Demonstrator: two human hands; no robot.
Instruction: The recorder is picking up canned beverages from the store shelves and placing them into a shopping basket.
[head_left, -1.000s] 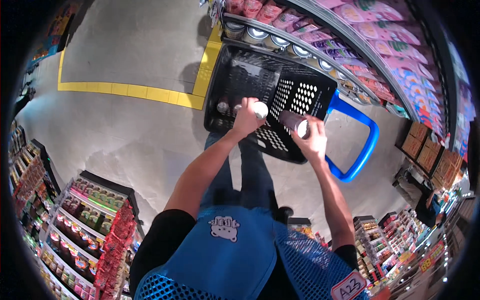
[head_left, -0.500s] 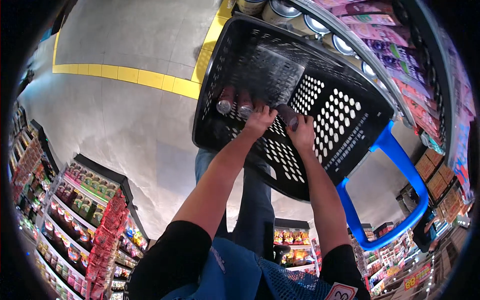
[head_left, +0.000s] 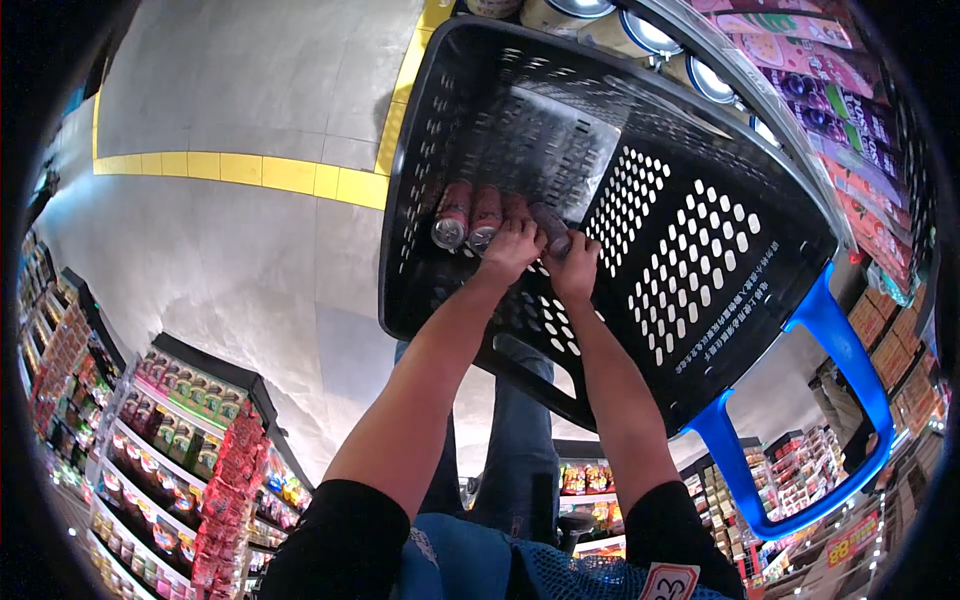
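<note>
A black shopping basket (head_left: 690,365) with a blue handle (head_left: 870,370) stands tilted in front of me. Along its inner wall lie pink drink cans side by side, a first can (head_left: 452,217) at the left and a second can (head_left: 486,216) touching it. My left hand (head_left: 514,250) is closed over the end of a third can (head_left: 516,206), whose lower part it hides. Just right of that, my right hand (head_left: 573,266) grips a darker, greyish can (head_left: 550,225) by its near end. Both hands almost touch.
Lidded tins (head_left: 640,35) and hanging pink and purple packets (head_left: 800,90) line the shelf beyond the basket. A yellow floor line (head_left: 240,168) runs at the upper left. Stocked racks (head_left: 160,440) stand lower left, with cartons (head_left: 885,345) at the right.
The can in my right hand has moved left, up against the others, and both hands are now closer together. The basket appears larger and its handle sits further right and lower.
</note>
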